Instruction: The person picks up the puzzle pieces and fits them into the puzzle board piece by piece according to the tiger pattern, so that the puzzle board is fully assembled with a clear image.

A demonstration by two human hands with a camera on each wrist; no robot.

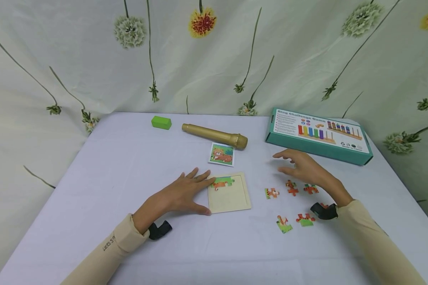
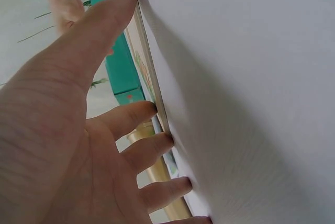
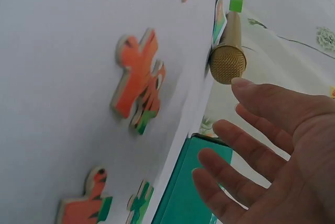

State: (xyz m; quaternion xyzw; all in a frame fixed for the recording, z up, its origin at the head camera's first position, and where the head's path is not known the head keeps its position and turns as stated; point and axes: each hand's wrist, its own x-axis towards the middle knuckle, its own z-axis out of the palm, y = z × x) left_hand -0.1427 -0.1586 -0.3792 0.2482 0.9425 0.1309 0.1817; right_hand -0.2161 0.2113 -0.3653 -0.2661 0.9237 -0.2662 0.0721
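My left hand (image 1: 182, 194) lies with spread fingers along the left side of a wooden puzzle board (image 1: 232, 202), thumb and index fingertips touching its edge. Joined green-and-orange puzzle pieces (image 1: 222, 182) sit at the top left of the board. Above the table on the right hovers my right hand (image 1: 303, 166), its fingers loosely bent and holding nothing. Below and beside it lie several loose puzzle pieces (image 1: 272, 193), tiger-striped orange with some green. In the right wrist view, two pieces (image 3: 138, 75) appear close together or overlapping. The right wrist partly covers another orange piece (image 1: 324, 206).
Beyond the board lies a small tiger picture card (image 1: 222, 154). Behind that rests a gold microphone (image 1: 214, 135), with a green block (image 1: 161, 122) to its left. A teal Ring Challenge Game box (image 1: 317, 136) stands at the back right, near the flowered backdrop.
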